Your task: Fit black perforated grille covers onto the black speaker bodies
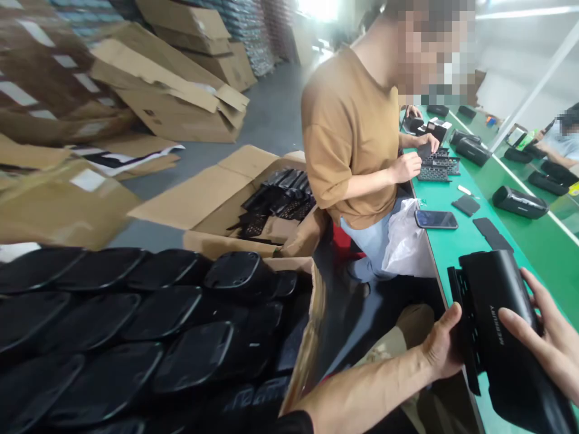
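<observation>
On the near right edge of the green bench (456, 253), fingers (520, 328) of the right hand (549, 346) lie slightly spread & wrapped over the top and right side of a black speaker housing (502, 325). The left hand (441, 348) clamps the opposite side, thumb pressed vs. the slotted black strip (461, 319) along that edge. Its other fingers are hidden under the housing, so can't tell how they sit. The housing is held btwn both hands, tilted, long axis running away from the viewer, white lettering on its side. Can't tell if it touches the bench.

Further up the bench lie a phone (436, 219) & two flat black pads (493, 234). A white plastic bag (407, 244) hangs at the edge. A co-worker in a tan shirt (348, 132) has both hands on black grille pieces (436, 169). More housings (520, 202) sit on the far strip.

To the left is an open carton w/ black shells (136, 325). Beyond it, a floor carton (217, 199) holds black grilles, w/ flattened cartons (167, 90) behind.
</observation>
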Demonstrator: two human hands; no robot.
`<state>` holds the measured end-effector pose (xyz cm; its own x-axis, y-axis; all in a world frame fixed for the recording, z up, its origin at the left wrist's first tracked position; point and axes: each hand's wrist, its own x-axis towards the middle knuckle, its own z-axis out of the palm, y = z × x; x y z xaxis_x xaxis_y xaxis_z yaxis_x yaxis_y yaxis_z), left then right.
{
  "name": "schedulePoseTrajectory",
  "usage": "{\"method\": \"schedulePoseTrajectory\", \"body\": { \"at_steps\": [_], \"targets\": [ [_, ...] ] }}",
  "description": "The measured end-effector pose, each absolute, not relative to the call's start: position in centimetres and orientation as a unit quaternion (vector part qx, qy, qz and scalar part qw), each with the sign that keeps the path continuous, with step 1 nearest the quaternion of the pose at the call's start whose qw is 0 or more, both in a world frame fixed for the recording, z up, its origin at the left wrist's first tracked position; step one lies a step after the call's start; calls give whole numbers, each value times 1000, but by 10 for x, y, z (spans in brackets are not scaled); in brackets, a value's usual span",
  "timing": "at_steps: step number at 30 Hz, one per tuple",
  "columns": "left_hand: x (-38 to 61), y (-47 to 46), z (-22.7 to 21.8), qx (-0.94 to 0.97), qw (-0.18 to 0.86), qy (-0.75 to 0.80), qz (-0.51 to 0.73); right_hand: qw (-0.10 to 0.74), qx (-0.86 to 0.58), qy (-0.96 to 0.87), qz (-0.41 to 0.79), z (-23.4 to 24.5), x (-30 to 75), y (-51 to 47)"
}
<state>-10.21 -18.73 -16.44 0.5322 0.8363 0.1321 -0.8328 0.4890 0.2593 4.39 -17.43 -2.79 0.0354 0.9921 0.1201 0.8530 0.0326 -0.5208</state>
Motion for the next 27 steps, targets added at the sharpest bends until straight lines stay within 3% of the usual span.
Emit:
{"method": "schedulePoseTrajectory", "body": {
  "at_steps": [8, 13, 21, 27],
  "targets": [
    [-100, -179, -133, 147, 813, -2, 563, 200, -695, -666, 186, -19, 41, -161],
    [-99, -176, -138, 143, 830, -8, 540, 162, -693, -668, 216, -17, 49, -151],
    [-96, -169, -144, 128, 824, -2, 551, 167, -646, -734, 126, -32, 34, -152],
    [-96, -157, -137, 89, 811, 38, 576, 164, -652, -719, 178, -19, 41, -148]
  ]
}}
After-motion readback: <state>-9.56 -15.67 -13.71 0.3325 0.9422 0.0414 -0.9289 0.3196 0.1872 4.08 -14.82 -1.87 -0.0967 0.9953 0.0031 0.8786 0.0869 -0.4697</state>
